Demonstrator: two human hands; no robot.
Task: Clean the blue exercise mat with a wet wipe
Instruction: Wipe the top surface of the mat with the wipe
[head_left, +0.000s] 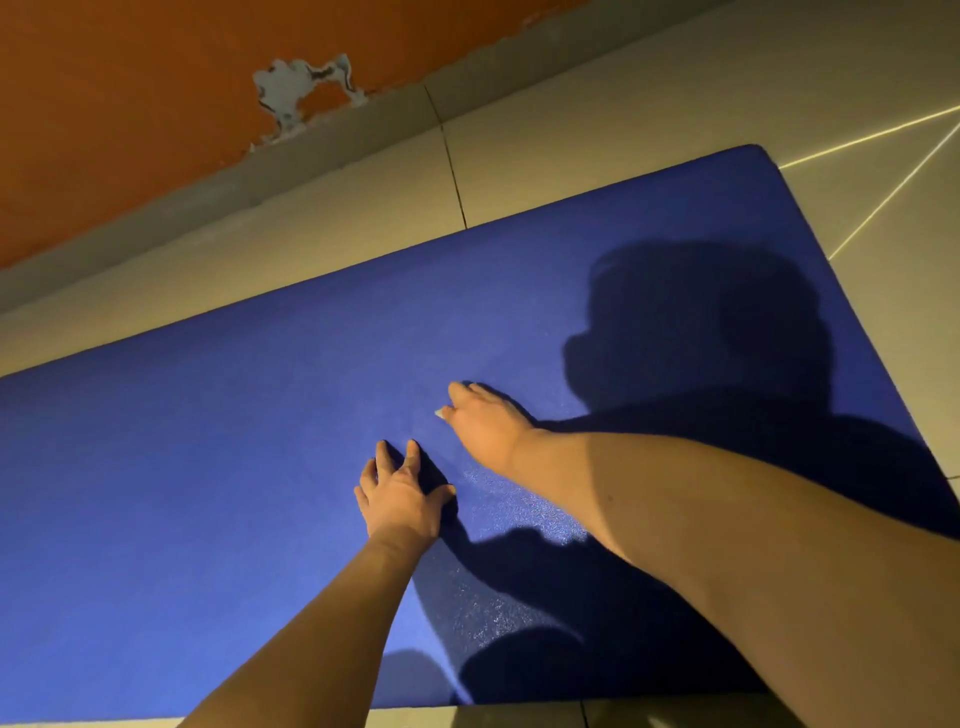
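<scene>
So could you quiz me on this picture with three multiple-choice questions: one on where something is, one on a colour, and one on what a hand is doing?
1. Where does the mat lie?
A. on a table
B. flat on the tiled floor
C. rolled up in a corner

2. What colour is the wall?
A. orange
B. green
C. white

3. What is the left hand doing?
A. curling into a fist
B. resting on the mat, fingers spread
C. hanging in the air

Answers:
1 B, tile joints show beside the spread-out mat.
2 A, it is orange with a flaked patch.
3 B, its fingers lie apart on the mat, while the right hand holds the white wipe.
</scene>
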